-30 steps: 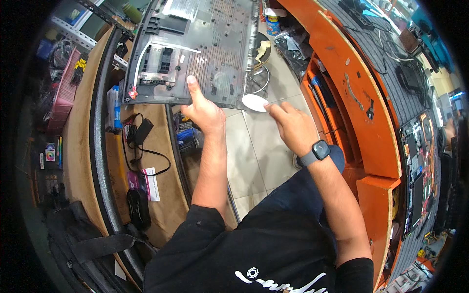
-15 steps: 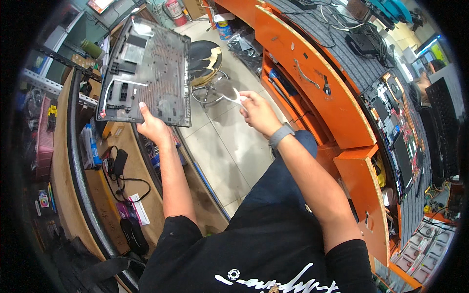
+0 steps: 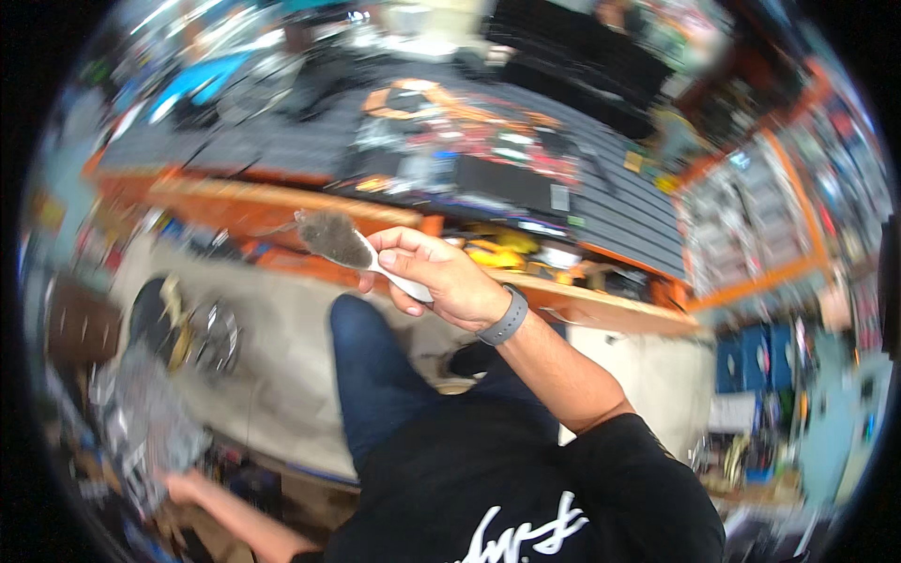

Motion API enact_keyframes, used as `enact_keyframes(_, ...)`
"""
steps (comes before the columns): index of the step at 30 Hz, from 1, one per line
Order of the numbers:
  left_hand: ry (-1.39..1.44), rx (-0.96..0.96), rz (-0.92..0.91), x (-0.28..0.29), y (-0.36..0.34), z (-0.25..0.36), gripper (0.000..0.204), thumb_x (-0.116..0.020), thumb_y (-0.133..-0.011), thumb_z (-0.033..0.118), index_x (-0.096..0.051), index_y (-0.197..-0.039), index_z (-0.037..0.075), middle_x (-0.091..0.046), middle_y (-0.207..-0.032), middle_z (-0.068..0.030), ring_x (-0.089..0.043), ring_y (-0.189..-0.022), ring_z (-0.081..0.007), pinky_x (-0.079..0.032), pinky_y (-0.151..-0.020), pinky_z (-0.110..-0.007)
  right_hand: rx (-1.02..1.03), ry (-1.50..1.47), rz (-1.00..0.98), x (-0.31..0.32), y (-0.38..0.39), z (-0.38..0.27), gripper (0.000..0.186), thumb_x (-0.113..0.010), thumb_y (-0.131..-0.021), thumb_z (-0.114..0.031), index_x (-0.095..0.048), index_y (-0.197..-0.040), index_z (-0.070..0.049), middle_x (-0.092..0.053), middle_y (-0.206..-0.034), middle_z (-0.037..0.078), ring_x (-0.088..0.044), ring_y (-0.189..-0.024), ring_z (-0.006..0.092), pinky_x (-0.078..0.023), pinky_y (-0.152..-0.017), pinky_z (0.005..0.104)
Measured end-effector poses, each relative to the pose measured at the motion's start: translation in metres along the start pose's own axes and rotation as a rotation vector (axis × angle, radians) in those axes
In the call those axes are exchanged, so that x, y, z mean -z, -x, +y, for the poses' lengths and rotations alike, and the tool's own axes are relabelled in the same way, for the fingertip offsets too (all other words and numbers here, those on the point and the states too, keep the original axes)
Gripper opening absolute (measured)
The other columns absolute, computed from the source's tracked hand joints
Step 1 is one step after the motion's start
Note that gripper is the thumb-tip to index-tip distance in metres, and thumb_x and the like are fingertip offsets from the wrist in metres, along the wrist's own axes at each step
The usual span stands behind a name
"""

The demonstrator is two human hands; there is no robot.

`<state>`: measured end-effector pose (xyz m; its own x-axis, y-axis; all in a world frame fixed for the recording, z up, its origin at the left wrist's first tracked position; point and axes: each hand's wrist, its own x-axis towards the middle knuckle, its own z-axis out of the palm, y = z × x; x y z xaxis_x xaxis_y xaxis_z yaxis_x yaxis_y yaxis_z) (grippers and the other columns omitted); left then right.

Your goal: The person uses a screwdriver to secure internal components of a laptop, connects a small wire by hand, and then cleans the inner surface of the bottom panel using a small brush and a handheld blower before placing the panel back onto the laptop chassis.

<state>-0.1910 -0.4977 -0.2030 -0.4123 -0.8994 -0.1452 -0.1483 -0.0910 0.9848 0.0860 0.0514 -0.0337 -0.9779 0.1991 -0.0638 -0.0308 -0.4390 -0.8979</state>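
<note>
Workshop setting, heavily motion-blurred: an orange-edged tabletop (image 3: 601, 305) is running across the middle of the view, cluttered with dark flat panels and small parts too smeared to identify, and a pale tiled floor (image 3: 272, 375) is showing below it. A round stool (image 3: 174, 324) is standing on the floor at left.

The right hand (image 3: 436, 277) is holding a small brush (image 3: 352, 249) up in the air, above the person's knee and in front of the tabletop edge. The fingers (image 3: 404, 246) are wrapping closed around the white handle, thumb underneath. The bristle head is sticking out to the left, clear of everything.

The left hand (image 3: 188, 488) is reaching down at the lower left edge, touching or gripping a grey flat panel (image 3: 150, 422); blur is making it impossible to tell whether those fingers are closed on it.

Handling, as a judgement: the brush is looking very light, with a stiff plastic handle and soft, yielding bristles. The handle is the place to grip, as the hand is doing now; pinching the bristles would splay them. Smooth plastic could be turning slippery in a loose grip.

Look: short white handle, oval head packed with grey-brown bristles, fuzzy at the edges, possibly dusty.
</note>
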Motion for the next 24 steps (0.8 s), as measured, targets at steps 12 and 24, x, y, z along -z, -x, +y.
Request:
enact_keyframes(12, -0.302, -0.142, -0.041, -0.024, -0.065, -0.069, 0.076, -0.079, -0.082, 0.045, -0.058, -0.095, -0.027, -0.061, -0.117, -0.0362, -0.065, -0.104, -0.0394, -0.058, -0.074, -0.054, 0.048, 1.184, 1.095, 0.275, 0.242, -0.079, 0.023, -0.058, -0.098, -0.014, -0.070, -0.112, -0.001, -0.074, -0.086, 0.010, -0.070, -0.081, 0.0201, -0.052, -0.075, 0.0321)
enact_keyframes(24, 0.266, -0.099, -0.181, 0.023, -0.018, -0.030, 0.044, -0.073, -0.093, 0.028, -0.064, -0.091, -0.015, -0.069, -0.098, -0.0176, -0.068, -0.078, -0.0258, -0.058, -0.073, -0.040, 0.481, 1.472, 0.690, 0.160, 0.051, -0.105, 0.025, -0.063, -0.093, -0.007, -0.066, -0.117, -0.001, -0.064, -0.096, 0.014, -0.062, -0.086, 0.0240, -0.050, -0.080, 0.0333)
